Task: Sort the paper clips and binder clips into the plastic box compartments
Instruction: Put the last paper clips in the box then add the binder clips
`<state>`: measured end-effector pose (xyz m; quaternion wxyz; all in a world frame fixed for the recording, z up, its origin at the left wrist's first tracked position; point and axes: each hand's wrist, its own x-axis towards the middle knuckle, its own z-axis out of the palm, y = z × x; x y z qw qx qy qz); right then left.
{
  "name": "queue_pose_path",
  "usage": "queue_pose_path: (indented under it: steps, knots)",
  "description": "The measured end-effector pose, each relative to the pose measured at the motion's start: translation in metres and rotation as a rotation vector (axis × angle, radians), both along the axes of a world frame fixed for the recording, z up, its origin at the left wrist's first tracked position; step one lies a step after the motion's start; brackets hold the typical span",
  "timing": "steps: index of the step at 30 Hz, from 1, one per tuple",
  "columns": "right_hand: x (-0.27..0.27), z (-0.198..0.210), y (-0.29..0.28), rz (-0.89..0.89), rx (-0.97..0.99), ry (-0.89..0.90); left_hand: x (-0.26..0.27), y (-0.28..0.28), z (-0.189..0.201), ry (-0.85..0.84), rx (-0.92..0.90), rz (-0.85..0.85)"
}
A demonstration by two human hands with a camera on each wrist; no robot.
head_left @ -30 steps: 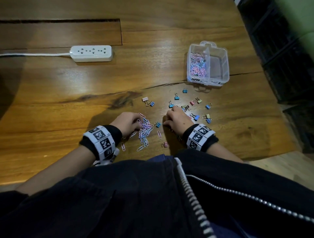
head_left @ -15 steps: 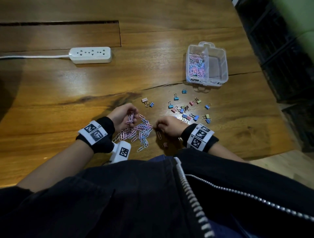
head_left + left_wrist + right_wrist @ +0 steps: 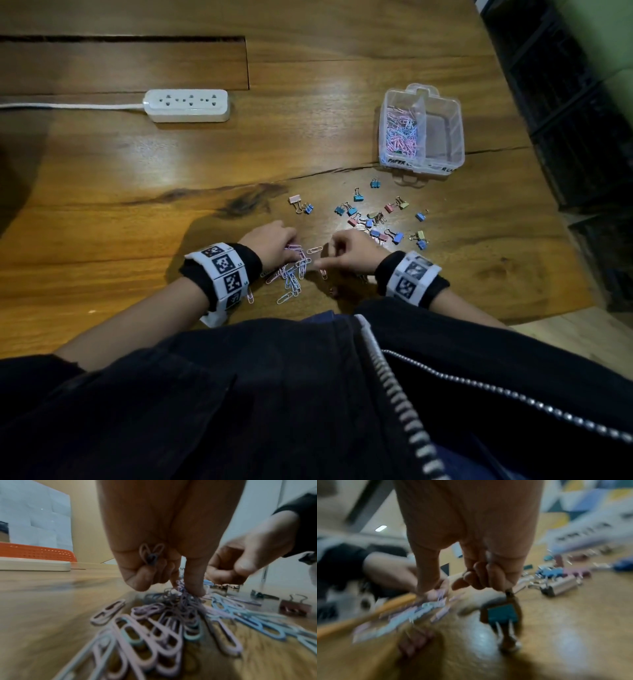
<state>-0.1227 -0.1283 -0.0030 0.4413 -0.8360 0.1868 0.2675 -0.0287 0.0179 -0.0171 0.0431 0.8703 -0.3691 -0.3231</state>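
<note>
We count pastel wire paper clips (image 3: pixel 401 132) in the clear plastic box's (image 3: pixel 457 150) left compartment, right one bare. Remaining pile (image 3: pixel 291 274) under our left hand (image 3: pixel 270 245), grip holding several; right hand (image 3: pixel 352 251) curled, contents unclear. Coloured metal binder clips (image 3: pixel 376 219) unsorted on the wooden table (image 3: pixel 137 192).

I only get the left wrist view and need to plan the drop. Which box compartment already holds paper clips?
Observer: Head view: the left compartment of the plastic box holds paper clips; the right one looks empty.
Operator: Where are the binder clips?
Observer: The binder clips lie scattered between the box and the right hand.
Operator: Anything beneath that hand?
Observer: The right wrist view, though blurred, shows a teal binder clip just below it.
</note>
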Motion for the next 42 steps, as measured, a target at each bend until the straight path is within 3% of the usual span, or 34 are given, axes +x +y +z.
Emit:
queue_pose_path:
  steps: [2, 5, 8, 11, 13, 15, 18, 20, 23, 25, 27, 29, 32, 38, 40, 42]
  knots:
    - [-0.001, -0.004, 0.008, 0.179, -0.264, -0.063, 0.004, 0.001, 0.0, 0.072, -0.032, 0.028]
    - [0.0, -0.011, 0.013, 0.291, -0.37, -0.101, 0.01, 0.007, 0.002, 0.292, -0.141, 0.173]
    - [0.001, -0.014, 0.013, 0.322, -0.367, -0.096, 0.015, 0.016, 0.004, 0.723, -0.356, 0.557]
    - [0.003, -0.012, 0.012, 0.343, -0.37, -0.098, 0.017, 0.026, 0.006, 1.001, -0.56, 0.761]
    - [0.003, -0.006, 0.008, 0.239, -0.275, -0.119, 0.017, 0.031, 0.008, 1.147, -0.625, 0.838]
    - [0.006, -0.002, 0.003, 0.042, -0.059, -0.135, 0.019, 0.037, 0.007, 1.214, -0.642, 0.887]
    - [0.012, -0.004, -0.007, -0.311, 0.45, -0.033, 0.021, 0.042, 0.008, 1.15, -0.565, 0.942]
    - [0.017, -0.006, -0.013, -0.456, 0.693, 0.064, 0.018, 0.045, 0.011, 0.816, -0.348, 0.832]
    - [0.021, -0.006, -0.015, -0.477, 0.674, 0.065, 0.009, 0.06, 0.014, 0.103, 0.048, 0.415]
    - [0.022, -0.004, -0.009, -0.422, 0.491, 0.015, 0.003, 0.067, 0.013, -0.109, 0.243, 0.261]
    - [0.021, -0.009, -0.002, -0.212, 0.189, -0.084, -0.004, 0.069, 0.008, -0.156, 0.305, 0.209]
    - [0.019, -0.016, 0.003, 0.058, -0.1, -0.154, -0.014, 0.066, 0.001, -0.17, 0.244, 0.165]
    - [0.012, -0.027, 0.003, 0.317, -0.341, -0.205, -0.025, 0.053, -0.005, -0.18, 0.119, 0.138]
    - [0.012, -0.025, 0.019, 0.487, -0.444, -0.285, -0.026, 0.034, -0.008, -0.059, -0.025, 0.061]
    - [0.013, -0.024, 0.021, 0.484, -0.392, -0.292, -0.02, 0.033, -0.006, 0.039, -0.119, 0.141]
    - [0.014, -0.022, 0.021, 0.481, -0.369, -0.276, -0.011, 0.033, -0.005, 0.251, -0.257, 0.339]
